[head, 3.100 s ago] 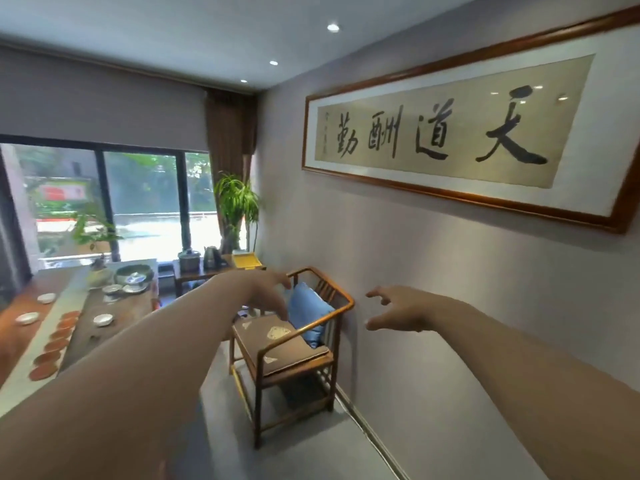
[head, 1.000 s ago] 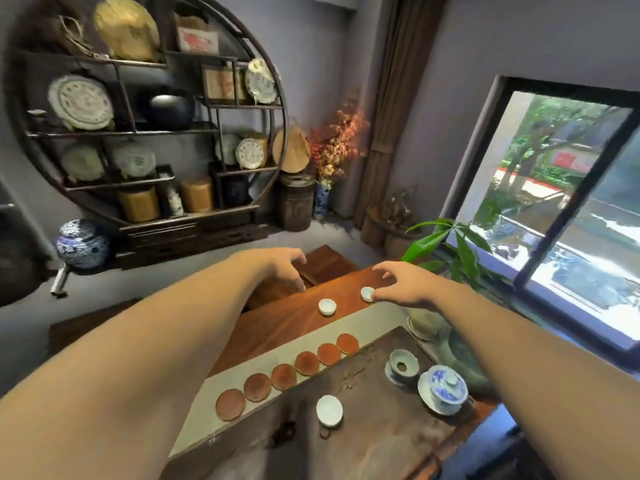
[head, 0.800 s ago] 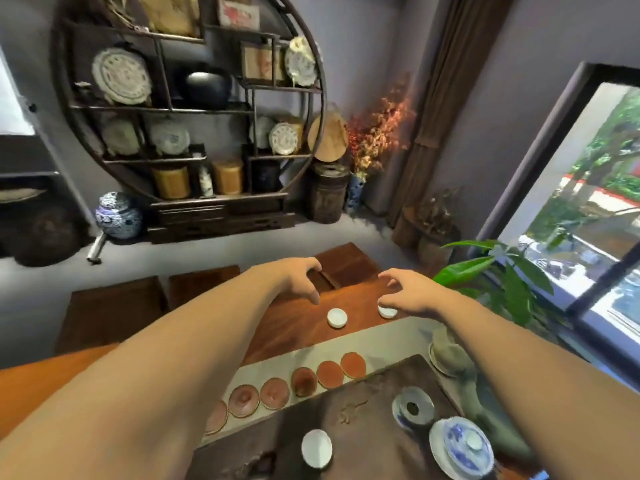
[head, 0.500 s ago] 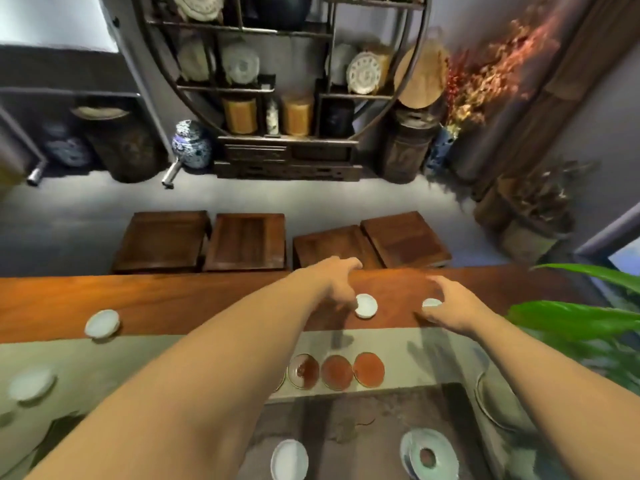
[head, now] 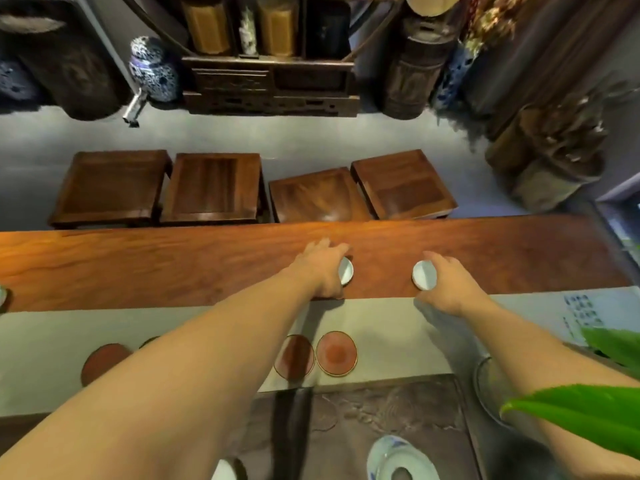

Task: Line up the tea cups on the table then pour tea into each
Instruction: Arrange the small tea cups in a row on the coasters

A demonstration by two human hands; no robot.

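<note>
Two small white tea cups stand on the far wooden strip of the table (head: 173, 265). My left hand (head: 320, 268) curls round the left tea cup (head: 347, 270), with fingers behind it and thumb in front. My right hand (head: 448, 289) wraps the right tea cup (head: 422, 275) the same way. Both cups still rest on the wood. A third white cup (head: 223, 472) peeks in at the bottom edge on the dark tea tray (head: 398, 407), and part of another cup (head: 2, 296) shows at the far left.
Round reddish coasters (head: 336, 353) lie in a row on the grey runner (head: 391, 323), partly under my left arm. A blue-and-white dish (head: 384, 457) sits on the tray. A glass vessel (head: 485, 386) and green leaves (head: 571, 414) crowd the right. Wooden stools (head: 214, 187) stand beyond the table.
The view has tipped down onto the table. Both hands have come down and closed round the two white cups they were hovering beside half a second ago.
</note>
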